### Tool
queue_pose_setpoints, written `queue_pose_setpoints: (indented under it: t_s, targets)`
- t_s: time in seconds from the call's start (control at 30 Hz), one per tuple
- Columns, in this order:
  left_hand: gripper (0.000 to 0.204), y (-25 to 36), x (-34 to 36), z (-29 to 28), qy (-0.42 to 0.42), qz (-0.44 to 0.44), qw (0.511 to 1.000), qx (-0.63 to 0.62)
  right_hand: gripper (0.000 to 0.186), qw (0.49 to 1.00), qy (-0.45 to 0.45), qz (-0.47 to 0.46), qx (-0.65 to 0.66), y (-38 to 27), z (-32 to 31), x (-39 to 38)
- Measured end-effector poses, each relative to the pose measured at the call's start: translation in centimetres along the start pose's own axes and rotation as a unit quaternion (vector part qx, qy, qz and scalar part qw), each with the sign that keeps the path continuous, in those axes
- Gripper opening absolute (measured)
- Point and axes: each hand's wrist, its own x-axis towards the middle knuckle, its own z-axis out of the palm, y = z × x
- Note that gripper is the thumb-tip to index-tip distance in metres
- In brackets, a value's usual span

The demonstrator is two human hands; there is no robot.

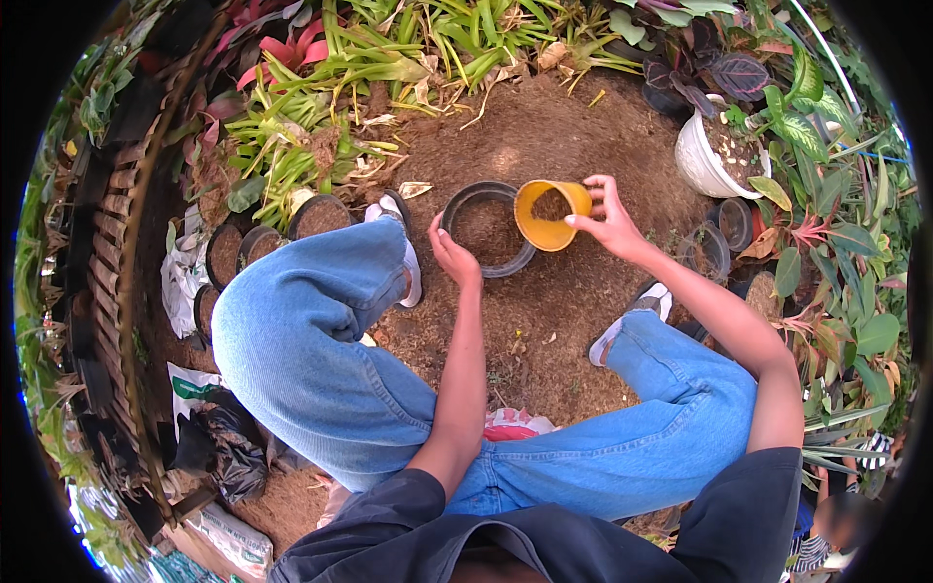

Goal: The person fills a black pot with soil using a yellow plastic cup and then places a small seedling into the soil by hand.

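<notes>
Yellow cup (pixel 540 231), soil (pixel 551 205) inside, tilts over a black pot (pixel 503 268) at upper center of the frame, the right hand (pixel 614 227) pinching it between thumb and fingers. The left hand (pixel 457 257) curves against the pot, its grip unclear; a steady pot and cup mouth inside the rim should limit spills.

A round black pot (pixel 505 267) holding soil (pixel 481 233) stood on the brown ground (pixel 530 340). The left grip (pixel 457 258) was cupped against its left side. Over its right edge, the right grip (pixel 612 220) held a small yellow pot (pixel 546 235), tilted, with soil inside; whether the two pots touched was unclear. Beyond the black pot grew green strap-leaved plants (pixel 379 66); to its right, farther off, stood a white pot (pixel 700 160); well to its left lay a black plastic bag (pixel 239 459).
</notes>
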Motion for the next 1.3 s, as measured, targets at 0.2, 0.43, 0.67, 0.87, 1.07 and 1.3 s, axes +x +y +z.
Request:
queue_pose_setpoints:
  t_s: [0.2,0.43,0.67,0.87,1.07,1.3]
  targets:
    - [0.038,-0.5,0.3,-0.3,-0.009,0.007,1.000,-0.023,0.084,0.924,0.018,-0.276,-0.265,-4.7,2.6,1.0]
    - [0.039,0.0,0.0,-0.1,-0.005,0.016,1.000,-0.001,0.082,0.794,-0.002,-0.433,-0.426,-6.0,4.6,1.3]
    - [0.039,-0.3,0.2,-0.2,-0.007,-0.004,1.000,-0.023,0.084,0.820,0.063,-0.424,-0.381,-6.1,3.6,1.4]
    - [0.039,-0.2,0.2,0.0,0.002,0.015,1.000,-0.007,0.085,0.919,0.201,-0.206,-0.270,-2.2,0.7,-0.1]
    - [0.039,0.1,0.1,-0.1,0.006,0.003,1.000,-0.008,0.087,0.931,0.196,-0.040,-0.306,4.1,-1.6,-3.3]
    - [0.039,-0.2,0.2,-0.1,0.007,0.012,1.000,-0.009,0.091,0.927,-0.027,0.119,-0.356,9.1,-1.0,-5.7]
